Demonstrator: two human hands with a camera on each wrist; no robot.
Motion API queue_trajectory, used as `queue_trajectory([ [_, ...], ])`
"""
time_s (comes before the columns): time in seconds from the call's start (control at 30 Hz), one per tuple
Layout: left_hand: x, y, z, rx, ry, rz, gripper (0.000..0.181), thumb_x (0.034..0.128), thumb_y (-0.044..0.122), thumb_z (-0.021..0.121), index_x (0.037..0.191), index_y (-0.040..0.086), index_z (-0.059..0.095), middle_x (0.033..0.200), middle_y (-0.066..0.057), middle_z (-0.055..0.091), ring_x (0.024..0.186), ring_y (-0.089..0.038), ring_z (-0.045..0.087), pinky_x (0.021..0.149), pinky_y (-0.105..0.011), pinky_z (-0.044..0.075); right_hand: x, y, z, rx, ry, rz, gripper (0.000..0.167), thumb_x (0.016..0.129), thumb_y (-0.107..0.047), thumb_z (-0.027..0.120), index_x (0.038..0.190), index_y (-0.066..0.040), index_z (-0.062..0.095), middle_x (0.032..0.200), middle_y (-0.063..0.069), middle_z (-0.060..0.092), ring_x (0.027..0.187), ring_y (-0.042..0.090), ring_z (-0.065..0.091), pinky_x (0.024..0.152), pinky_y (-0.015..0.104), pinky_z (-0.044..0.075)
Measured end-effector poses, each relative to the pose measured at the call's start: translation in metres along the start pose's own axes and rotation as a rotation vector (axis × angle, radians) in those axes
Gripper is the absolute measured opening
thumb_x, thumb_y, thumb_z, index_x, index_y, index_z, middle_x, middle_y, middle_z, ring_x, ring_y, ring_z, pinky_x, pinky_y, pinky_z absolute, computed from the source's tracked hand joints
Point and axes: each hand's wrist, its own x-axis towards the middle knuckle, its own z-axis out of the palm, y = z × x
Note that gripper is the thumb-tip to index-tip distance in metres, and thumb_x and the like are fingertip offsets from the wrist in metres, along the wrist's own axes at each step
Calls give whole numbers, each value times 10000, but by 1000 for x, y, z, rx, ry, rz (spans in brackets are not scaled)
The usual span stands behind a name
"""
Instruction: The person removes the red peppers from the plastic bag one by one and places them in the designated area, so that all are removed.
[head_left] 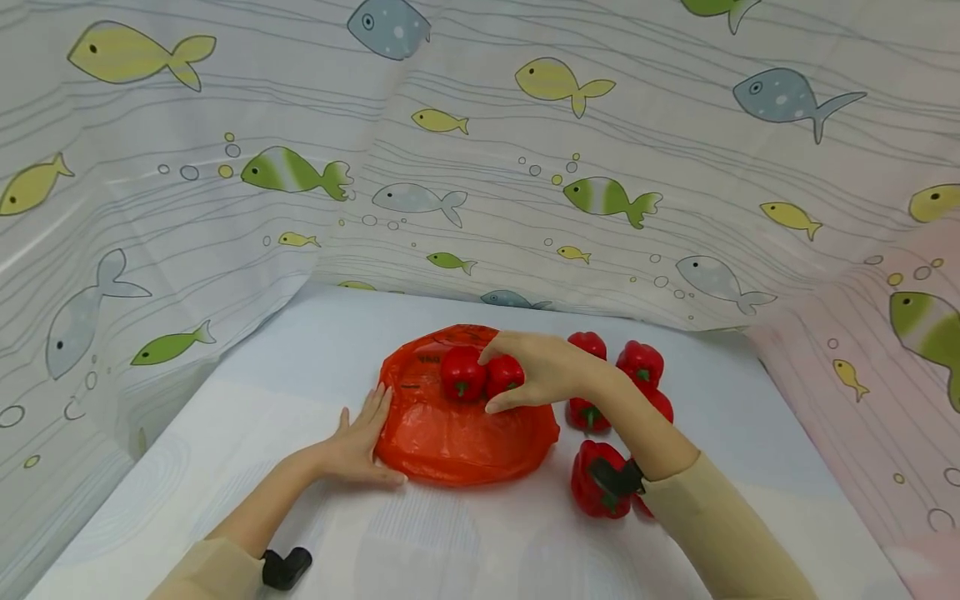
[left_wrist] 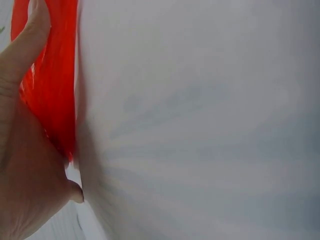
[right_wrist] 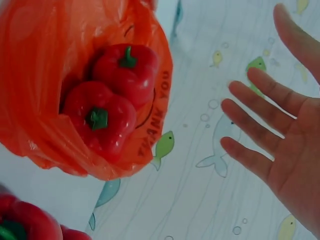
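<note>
An orange-red plastic bag (head_left: 457,446) lies spread open on the table, with two red bell peppers side by side in it, the left pepper (head_left: 461,375) and the right pepper (head_left: 502,377). Along the bag's left edge rests my left hand (head_left: 352,446), fingers straight and thumb spread toward the near rim. My right hand (head_left: 543,371) hovers over the right side of the bag and partly covers the right pepper. In the right wrist view that hand (right_wrist: 295,135) has its fingers spread and holds nothing. Green stems and the print "THANK YOU" show on the bag there.
Right of the bag stand several more red bell peppers, among them a back pepper (head_left: 641,362) and a near pepper (head_left: 596,479), partly behind my right forearm. A fish-patterned sheet (head_left: 487,167) rises around the white table (head_left: 420,550). Black wrist mounts sit on both wrists.
</note>
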Motion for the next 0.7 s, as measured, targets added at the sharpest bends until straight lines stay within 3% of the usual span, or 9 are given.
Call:
queue_trajectory([
  [0.2, 1, 0, -1, -4, -10, -11, 1302, 697, 545, 782, 1481, -113, -23, 1553, -297, -99, 1419, -461, -95, 993, -752, -87, 20, 7, 3, -13, 205, -71, 459, 788, -439, 776, 1119, -145, 655, 1055, -58, 654, 980, 102, 587, 831, 308, 533],
  [0.3, 1, -1, 0, 4, -15, -15, 1302, 700, 557, 774, 1485, -105, -27, 1557, -287, -104, 1422, -453, -99, 997, -747, -90, 29, 12, 7, -27, 270, -72, 390, 803, -396, 775, 1078, -139, 670, 1009, -50, 679, 937, 104, 607, 820, 304, 537],
  [0.43, 1, -3, -1, 17, -7, -8, 1291, 707, 541, 776, 1481, -112, -25, 1557, -290, -94, 1421, -456, -93, 994, -751, -84, 40, 16, 13, -46, 290, -52, 340, 828, -379, 754, 1061, -141, 686, 987, -46, 687, 915, 108, 611, 812, 286, 530],
  [0.7, 2, -2, 0, 14, -6, -6, 1301, 700, 531, 793, 1476, -123, -22, 1553, -300, -83, 1418, -464, -87, 988, -759, -78, 60, 22, 19, -58, 258, -1, 321, 857, -410, 713, 1019, -132, 711, 952, -24, 704, 874, 150, 626, 788, 289, 523],
])
